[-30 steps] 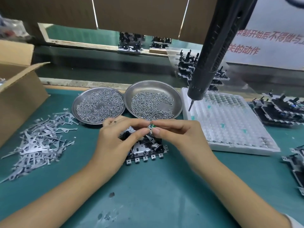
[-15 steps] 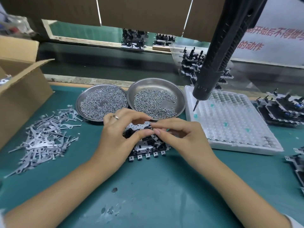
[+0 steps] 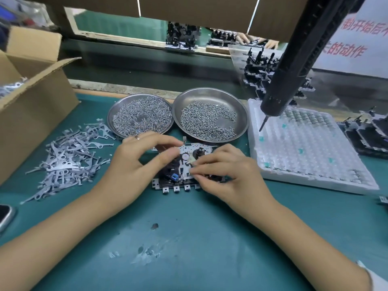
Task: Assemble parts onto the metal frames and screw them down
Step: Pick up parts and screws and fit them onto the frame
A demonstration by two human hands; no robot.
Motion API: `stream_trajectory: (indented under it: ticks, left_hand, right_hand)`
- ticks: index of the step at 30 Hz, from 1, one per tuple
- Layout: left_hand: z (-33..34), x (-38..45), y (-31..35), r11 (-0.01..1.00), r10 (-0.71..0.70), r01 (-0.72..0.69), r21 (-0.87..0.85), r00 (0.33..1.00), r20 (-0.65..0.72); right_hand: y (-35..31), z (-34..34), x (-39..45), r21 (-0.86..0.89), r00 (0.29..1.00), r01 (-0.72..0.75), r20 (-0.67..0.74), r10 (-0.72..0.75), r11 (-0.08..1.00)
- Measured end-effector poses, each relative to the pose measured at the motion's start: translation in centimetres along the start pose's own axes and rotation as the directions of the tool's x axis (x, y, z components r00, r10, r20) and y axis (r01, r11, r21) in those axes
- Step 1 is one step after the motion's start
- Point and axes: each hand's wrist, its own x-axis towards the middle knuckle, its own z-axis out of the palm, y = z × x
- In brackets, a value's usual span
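A green mat covers the desk point(image 3: 210, 238), scuffed with pale marks toward its near edge, and a low cardboard screen hangs across the far side. The metal frame point(image 3: 190, 164) lies flat on the mat near the middle of the desk, its row of small tabs pointing to the near edge and a blue part showing on its near left. The left hand point(image 3: 134, 164) rests on the frame's left side, thumb and forefinger curled toward a small pale part point(image 3: 192, 159) at the frame's centre; the right hand point(image 3: 228, 173) comes in from the right, its fingers point(image 3: 201, 165) pinched on that part, though how firmly the left fingers grip it cannot be told. Just beyond the frame stand two round steel dishes of screws, the left dish point(image 3: 140, 118) touching the right dish point(image 3: 210, 116). A loose heap of flat metal levers point(image 3: 69, 156) lies toward the left edge, beside an open cardboard box point(image 3: 35, 106). A white blister tray point(image 3: 304, 148) sits to the right, with a black electric screwdriver point(image 3: 294, 66) hanging tilted over its far left corner. More dark assemblies point(image 3: 369, 133) lie at the right edge
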Motion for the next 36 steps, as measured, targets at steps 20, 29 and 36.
stream_trajectory:
  ticks: [20, 29, 36]
  left_hand:
    - [0.9, -1.2, 0.6, 0.945, 0.054, -0.118, 0.304, 0.976, 0.211]
    - [1.4, -1.4, 0.6, 0.94, 0.043, -0.108, 0.323, 0.979, 0.201]
    - [1.5, -1.3, 0.5, 0.958, 0.03, -0.081, 0.273, 0.982, 0.186]
  right_hand:
    - [0.2, 0.3, -0.3, -0.044, 0.99, 0.108, 0.1, -0.103, 0.993]
    - [-0.3, 0.2, -0.4, 0.051, 0.996, -0.042, 0.082, 0.038, 0.998]
    - [-0.4, 0.1, -0.5, 0.041, 0.998, -0.054, 0.036, 0.053, 0.998]
